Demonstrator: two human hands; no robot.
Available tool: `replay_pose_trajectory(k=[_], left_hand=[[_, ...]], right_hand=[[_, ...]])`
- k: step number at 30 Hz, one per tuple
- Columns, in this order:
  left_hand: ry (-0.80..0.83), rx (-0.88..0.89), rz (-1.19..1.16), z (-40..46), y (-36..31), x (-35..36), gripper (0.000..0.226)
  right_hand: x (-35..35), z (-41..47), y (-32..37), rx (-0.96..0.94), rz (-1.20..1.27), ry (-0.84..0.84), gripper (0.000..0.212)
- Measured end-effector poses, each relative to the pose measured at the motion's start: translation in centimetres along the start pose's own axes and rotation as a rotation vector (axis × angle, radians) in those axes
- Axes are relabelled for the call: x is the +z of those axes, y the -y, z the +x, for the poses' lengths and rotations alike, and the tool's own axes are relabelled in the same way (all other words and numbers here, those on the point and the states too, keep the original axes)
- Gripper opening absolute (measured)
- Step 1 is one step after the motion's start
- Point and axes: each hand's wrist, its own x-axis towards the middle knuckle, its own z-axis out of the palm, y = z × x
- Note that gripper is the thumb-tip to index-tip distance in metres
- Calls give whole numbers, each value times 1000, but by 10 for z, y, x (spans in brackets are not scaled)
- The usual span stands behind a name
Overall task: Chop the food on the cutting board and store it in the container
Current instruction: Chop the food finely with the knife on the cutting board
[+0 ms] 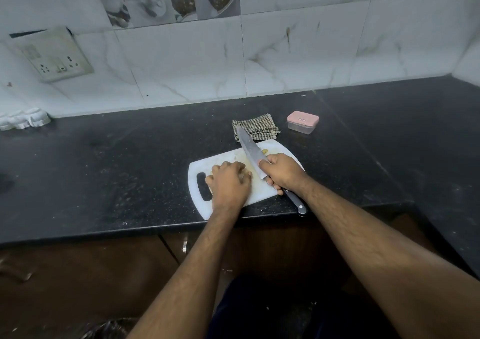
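Observation:
A white cutting board [207, 163] lies near the front edge of the black counter. My left hand [230, 181] rests on the board with fingers curled over pale yellowish food, most of it hidden beneath the hand. A few small food bits [265, 151] lie at the board's far side. My right hand [281, 171] grips the black handle of a large knife [249, 148], forefinger laid along the blade's back. The blade points away over the board, just right of my left hand. A small clear container with a pink lid [302, 122] stands closed behind the board to the right.
A folded checked cloth [255, 128] lies just behind the board, under the knife tip. The black counter [117, 162] meets a tiled wall with a socket panel [55, 58] at the left. A white object [23, 119] sits at the far left. Wooden cabinet doors are below.

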Motion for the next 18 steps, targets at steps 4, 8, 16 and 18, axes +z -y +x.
replay_pose_trajectory(k=[4,8,16,18], left_hand=[[29,-47,-48,2,0,-2,23],[25,-38,-9,1,-3,-4,22],[8,-38,-43,1,-2,-4,20],[6,-38,-44,0,-1,-3,20]], right_hand=[[2,0,6,5,-113,-4,25],[4,0,9,-14,-232,-19,23],[7,-7,16,-38,-393,-48,29],[7,-9,17,-48,-398,-52,30]])
